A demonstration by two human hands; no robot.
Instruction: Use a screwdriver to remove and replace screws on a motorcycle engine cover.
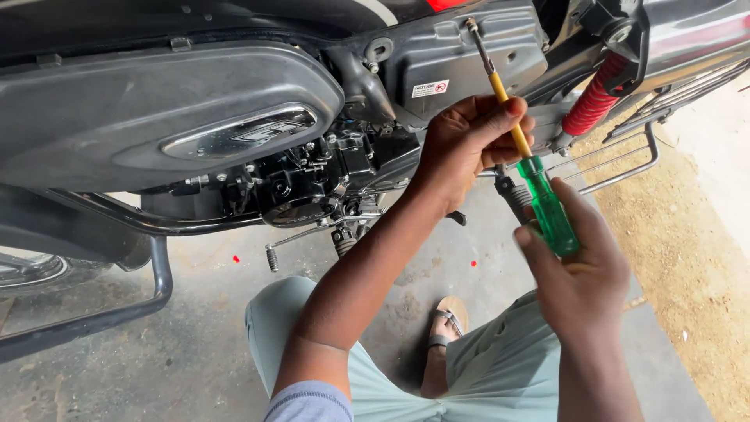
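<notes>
A long screwdriver (512, 117) with a yellow shaft and a clear green handle (549, 207) points up at the grey side panel (461, 55) of a motorcycle. Its metal tip touches the panel near the top. My right hand (582, 273) grips the green handle from below. My left hand (469, 144) pinches the yellow shaft halfway up, with the thumb over it. Both hands are in front of the motorcycle's engine area.
A big grey side cover (156, 117) fills the upper left, with the black engine (312, 180) beneath it. A red shock spring (595, 101) and chrome rack (625, 156) sit at right. A crash bar (160, 273) hangs low left. My knees and sandalled foot (447, 324) rest on concrete; sand lies at right.
</notes>
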